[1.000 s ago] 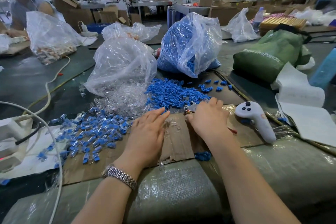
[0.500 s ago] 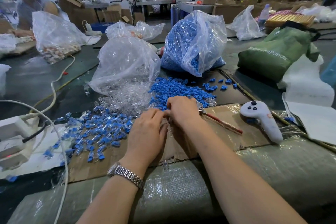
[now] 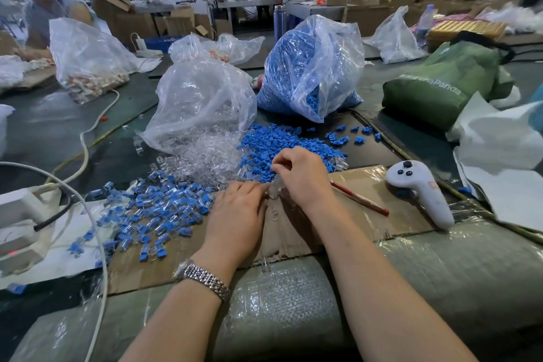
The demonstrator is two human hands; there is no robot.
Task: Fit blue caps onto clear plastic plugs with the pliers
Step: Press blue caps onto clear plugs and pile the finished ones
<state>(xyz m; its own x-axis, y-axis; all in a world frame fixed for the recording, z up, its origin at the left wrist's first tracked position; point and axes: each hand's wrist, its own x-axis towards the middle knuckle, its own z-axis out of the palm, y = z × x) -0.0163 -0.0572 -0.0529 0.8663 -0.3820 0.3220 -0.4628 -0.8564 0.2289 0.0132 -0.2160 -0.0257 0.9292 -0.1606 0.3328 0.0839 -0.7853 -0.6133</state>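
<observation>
1. Step in hand, as I read it: parts pick-up, not pressing. Both hands meet at the near edge of the loose piles; pliers not in use.
2. Right hand (image 3: 302, 176): fingers curled down, grip pinched on something small at the fingertips. Looks like a clear plug, but too small to be sure; could be a cap.
3. Left hand (image 3: 238, 214): lies flat on the cardboard sheet (image 3: 367, 214), fingers fairly straight, tips touching the small clear bits by the right hand. Grip open, holds nothing I can see.
4. Pliers (image 3: 360, 197): red handles lie on the cardboard just right of the right wrist, untouched (head end hidden behind the hand).
5. Blue caps (image 3: 282, 141): loose heap just beyond the right hand; more in the blue-filled bag (image 3: 311, 67) behind.
6. Clear plugs (image 3: 205, 156): spill from the clear bag (image 3: 199, 97), left of the caps.
7. Finished pcs (image 3: 164, 209): capped plugs spread left of the left hand.
8. Next move, my judgement: seat cap on plug w/ fingers, then right hand reaches for the pliers to squeeze it home.
</observation>
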